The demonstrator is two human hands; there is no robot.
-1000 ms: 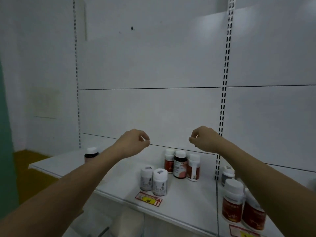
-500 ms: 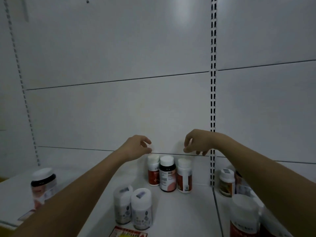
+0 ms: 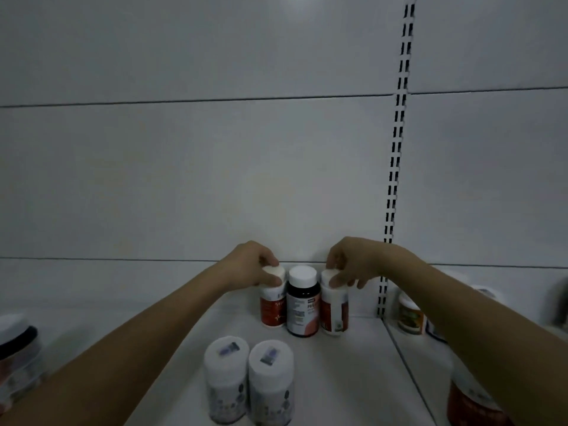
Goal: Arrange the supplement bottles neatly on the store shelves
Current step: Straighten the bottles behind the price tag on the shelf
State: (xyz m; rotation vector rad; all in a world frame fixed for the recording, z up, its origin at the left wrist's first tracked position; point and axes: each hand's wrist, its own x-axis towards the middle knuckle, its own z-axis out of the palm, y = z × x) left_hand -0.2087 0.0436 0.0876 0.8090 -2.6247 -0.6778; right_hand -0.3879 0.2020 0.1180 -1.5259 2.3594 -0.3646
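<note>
Three bottles stand in a row against the shelf's back wall. My left hand (image 3: 249,265) grips the white cap of the left red-labelled bottle (image 3: 272,309). My right hand (image 3: 353,262) grips the cap of the right red-labelled bottle (image 3: 335,312). Between them stands a dark bottle (image 3: 302,302) with a white cap, untouched. Two white bottles (image 3: 249,382) stand side by side nearer to me on the white shelf (image 3: 347,370).
A dark-capped jar (image 3: 18,348) stands at the far left. On the adjoining shelf to the right are a green-labelled bottle (image 3: 410,315) and a red-labelled bottle (image 3: 473,404), partly behind my right forearm. A slotted upright (image 3: 396,149) runs up the back panel.
Both hands dropped from mid-air onto the caps of the two outer bottles of the back row. The view moved closer to the shelf and tilted down.
</note>
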